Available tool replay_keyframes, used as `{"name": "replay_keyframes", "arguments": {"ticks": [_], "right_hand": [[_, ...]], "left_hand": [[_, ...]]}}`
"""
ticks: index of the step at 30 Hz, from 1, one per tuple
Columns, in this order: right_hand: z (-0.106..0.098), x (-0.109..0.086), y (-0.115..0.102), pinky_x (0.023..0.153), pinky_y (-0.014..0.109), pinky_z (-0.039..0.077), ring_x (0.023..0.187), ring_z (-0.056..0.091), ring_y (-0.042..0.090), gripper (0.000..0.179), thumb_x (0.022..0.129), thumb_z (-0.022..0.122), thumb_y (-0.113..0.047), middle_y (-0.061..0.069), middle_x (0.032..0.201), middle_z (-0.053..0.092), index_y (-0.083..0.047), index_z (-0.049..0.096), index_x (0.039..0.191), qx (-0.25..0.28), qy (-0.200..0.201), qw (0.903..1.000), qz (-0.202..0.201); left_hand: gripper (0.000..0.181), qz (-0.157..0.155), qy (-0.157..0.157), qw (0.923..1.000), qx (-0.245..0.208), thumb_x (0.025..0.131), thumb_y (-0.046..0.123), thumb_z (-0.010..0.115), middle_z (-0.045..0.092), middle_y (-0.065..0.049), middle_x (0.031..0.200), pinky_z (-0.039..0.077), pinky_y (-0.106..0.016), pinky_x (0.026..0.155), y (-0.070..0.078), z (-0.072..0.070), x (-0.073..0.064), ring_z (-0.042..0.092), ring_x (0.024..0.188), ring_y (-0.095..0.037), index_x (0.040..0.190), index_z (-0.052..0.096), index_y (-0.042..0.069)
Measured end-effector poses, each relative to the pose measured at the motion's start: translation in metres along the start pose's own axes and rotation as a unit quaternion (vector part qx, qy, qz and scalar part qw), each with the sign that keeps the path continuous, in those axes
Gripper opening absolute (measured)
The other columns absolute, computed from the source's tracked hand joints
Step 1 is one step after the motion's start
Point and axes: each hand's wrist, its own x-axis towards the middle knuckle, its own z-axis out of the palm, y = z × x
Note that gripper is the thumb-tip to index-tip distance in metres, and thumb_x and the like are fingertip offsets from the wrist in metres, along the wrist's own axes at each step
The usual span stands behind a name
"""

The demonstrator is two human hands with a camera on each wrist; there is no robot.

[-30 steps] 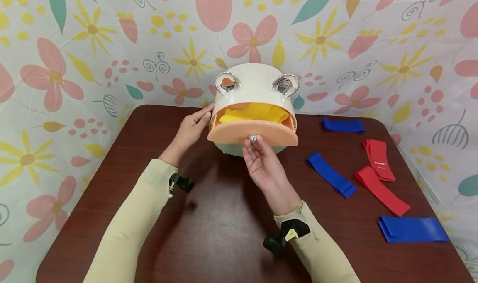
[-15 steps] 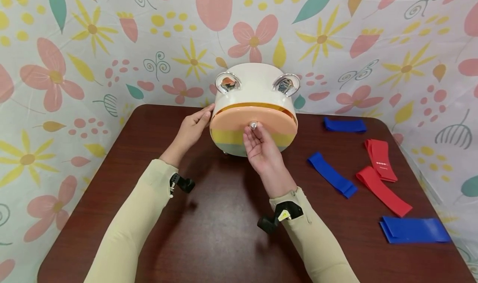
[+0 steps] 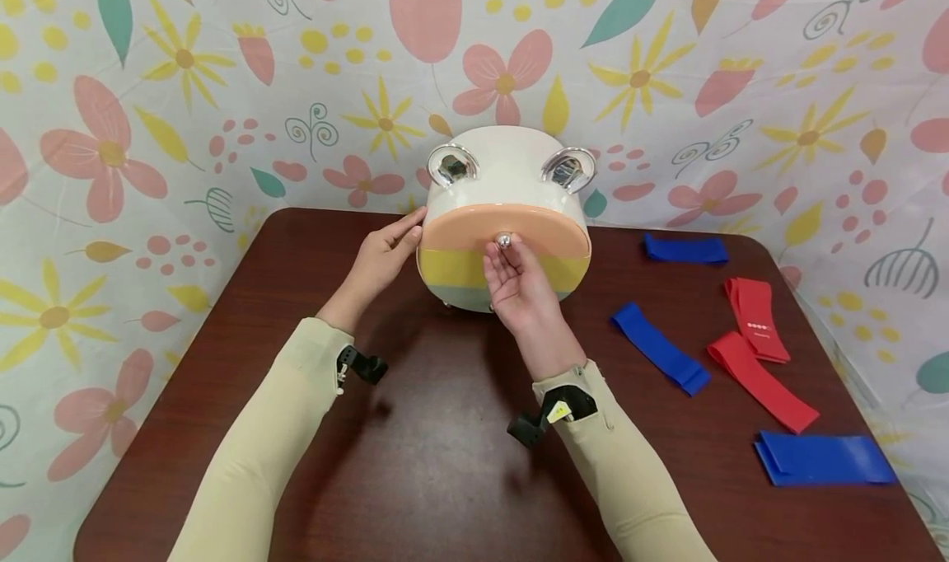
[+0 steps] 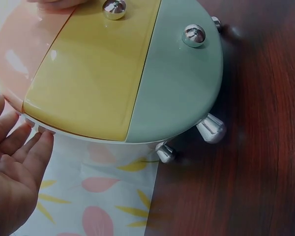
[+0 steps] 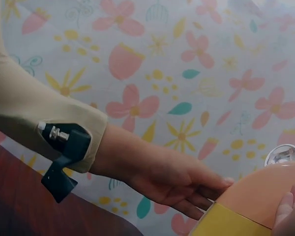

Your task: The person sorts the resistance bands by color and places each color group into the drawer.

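Observation:
A small rounded drawer chest (image 3: 504,162) with a white body and chrome, eye-like rings stands at the back of the table. Its peach top drawer (image 3: 463,228) is flush with the front, above a yellow drawer (image 4: 93,73) and a green drawer (image 4: 172,88). My right hand (image 3: 522,290) pinches the silver knob (image 3: 503,240) of the peach drawer, palm turned up. The fingers of my left hand (image 3: 378,261) lie fairly straight against the chest's left side, as the left wrist view also shows. Whatever is inside the drawers is hidden.
On the right side of the table (image 3: 430,463) lie flat blue bands (image 3: 660,348) and red bands (image 3: 764,381), some folded. Another blue band (image 3: 685,249) is near the back edge. A flowered cloth (image 3: 296,76) hangs behind the table.
The peach drawer has slid in from partly pulled out to flush, hiding the yellow cloth-like thing inside. My right hand moved forward with the knob; the left hand stayed on the side.

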Motion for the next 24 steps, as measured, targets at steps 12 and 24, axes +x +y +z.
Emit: {"name": "replay_keyframes", "arguments": {"ticks": [12, 24], "right_hand": [[-0.036, -0.014, -0.007, 0.082, 0.02, 0.061, 0.082, 0.073, 0.006, 0.036, 0.11, 0.045, -0.021, -0.005, 0.083, 0.074, -0.017, 0.07, 0.085, -0.197, -0.067, 0.9768, -0.049], [-0.075, -0.014, -0.005, 0.085, 0.019, 0.059, 0.097, 0.065, 0.001, 0.034, 0.1, 0.065, -0.01, -0.01, 0.102, 0.062, 0.0, 0.06, 0.132, -0.362, 0.019, 0.9131, -0.187]], "left_hand": [[0.053, 0.024, -0.03, 0.9985, 0.038, 0.107, 0.027, 0.056, 0.04, -0.002, 0.165, 0.038, -0.043, 0.124, -0.005, -0.001, 0.002, 0.035, 0.155, -0.02, 0.157, 0.043, 0.018], [0.052, 0.022, -0.02, 0.9986, 0.044, 0.107, 0.027, 0.055, 0.04, -0.004, 0.164, 0.038, -0.044, 0.124, -0.002, -0.002, 0.001, 0.035, 0.156, -0.022, 0.157, 0.043, 0.017]]}}
